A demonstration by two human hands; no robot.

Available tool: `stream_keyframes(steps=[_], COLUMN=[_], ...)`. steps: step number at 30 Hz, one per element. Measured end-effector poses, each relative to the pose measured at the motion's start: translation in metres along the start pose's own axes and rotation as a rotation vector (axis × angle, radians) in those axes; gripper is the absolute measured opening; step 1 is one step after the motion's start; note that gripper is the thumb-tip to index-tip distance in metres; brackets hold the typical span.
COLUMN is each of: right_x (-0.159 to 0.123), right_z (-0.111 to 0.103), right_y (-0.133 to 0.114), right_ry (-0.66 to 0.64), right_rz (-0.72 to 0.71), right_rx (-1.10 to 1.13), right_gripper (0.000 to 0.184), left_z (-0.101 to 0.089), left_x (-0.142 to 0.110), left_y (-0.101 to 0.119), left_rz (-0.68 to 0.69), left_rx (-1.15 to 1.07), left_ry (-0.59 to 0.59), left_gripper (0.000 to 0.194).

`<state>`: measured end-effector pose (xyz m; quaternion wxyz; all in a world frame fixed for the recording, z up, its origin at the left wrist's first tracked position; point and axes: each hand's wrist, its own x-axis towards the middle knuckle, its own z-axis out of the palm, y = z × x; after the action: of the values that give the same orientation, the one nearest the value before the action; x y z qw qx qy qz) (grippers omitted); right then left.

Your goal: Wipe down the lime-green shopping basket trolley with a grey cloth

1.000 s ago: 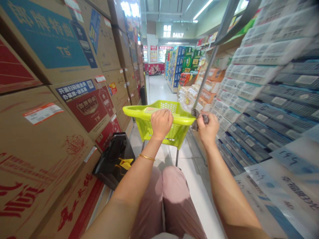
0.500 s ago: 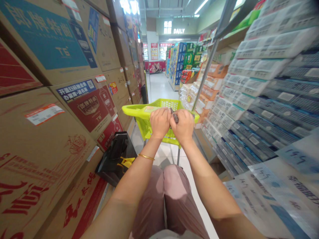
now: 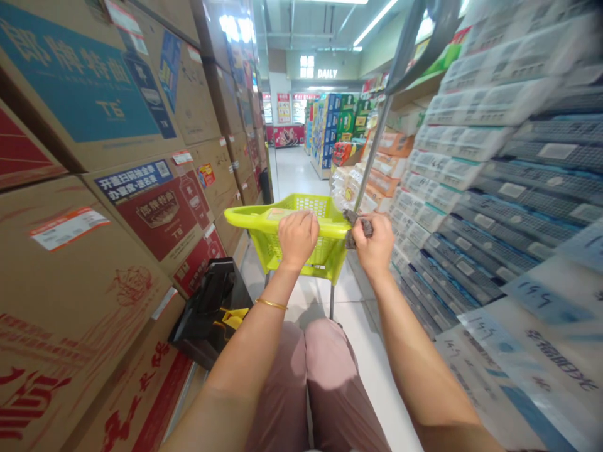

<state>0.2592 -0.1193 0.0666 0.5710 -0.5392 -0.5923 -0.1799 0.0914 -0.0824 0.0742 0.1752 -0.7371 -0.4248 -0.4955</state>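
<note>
The left hand [image 3: 299, 238] is curling its fingers down over the lime-green handle [image 3: 333, 230] of a shopping cart [image 3: 327, 268], closing firmly around its middle. The cart is standing just in front of the person's knees [image 3: 325, 361]. At the handle's right end, a bunched grey cloth [image 3: 350, 236] is pressing against the bar, and the right hand [image 3: 378, 242] is closing tightly around that cloth. Work with the cloth is apparently going on there; nothing visible is marking off how much of the handle is done or left.

Along the left, a cardboard box [image 3: 120, 135] is showing 郎牌特曲 and "T6" on a teal label [image 3: 89, 81]. Below it, a dark red label [image 3: 164, 216] is repeating 郎牌特曲, with "T8", under a blue strip [image 3: 132, 181] of white writing. A price tag [image 3: 70, 228] is carrying print too small to read. A black bag [image 3: 202, 326] is sitting beside the boxes. Ahead, a lit sign [image 3: 327, 73] is spelling "DAILY". At right, white packs [image 3: 541, 386] are bearing handwritten figures that look like "199"; labels on the grey packs [image 3: 556, 150] are blurring.
</note>
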Motion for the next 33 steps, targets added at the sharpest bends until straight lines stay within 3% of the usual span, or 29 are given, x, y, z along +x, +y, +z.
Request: stream_keyframes(steps=[4, 13, 18, 27, 30, 33], right_x=[0.001, -0.007, -0.007, 0.003, 0.002, 0.0], right_z=[0.0, 0.028, 0.024, -0.002, -0.002, 0.004], right_y=[0.001, -0.061, -0.043, 0.009, 0.009, -0.008], right_ry=[0.022, -0.099, -0.11, 0.05, 0.059, 0.031], right_rz=[0.022, -0.149, -0.205, 0.037, 0.076, 0.052], right_rx=[-0.049, -0.112, -0.075, 0.043, 0.022, -0.019], right_gripper=[0.01, 0.015, 0.009, 0.007, 0.008, 0.007], left_z=[0.003, 0.0, -0.003, 0.006, 0.007, 0.006], left_x=[0.0, 0.001, 0.001, 0.002, 0.002, 0.002], left_y=[0.002, 0.001, -0.006, -0.001, 0.001, 0.003], left_rz=[0.01, -0.012, 0.047, 0.041, 0.028, 0.028], left_rx=[0.031, 0.038, 0.012, 0.004, 0.006, 0.033], left_ry=[0.044, 0.0, -0.009, 0.057, 0.073, 0.077], left_gripper=[0.031, 0.034, 0.033, 0.031, 0.031, 0.031])
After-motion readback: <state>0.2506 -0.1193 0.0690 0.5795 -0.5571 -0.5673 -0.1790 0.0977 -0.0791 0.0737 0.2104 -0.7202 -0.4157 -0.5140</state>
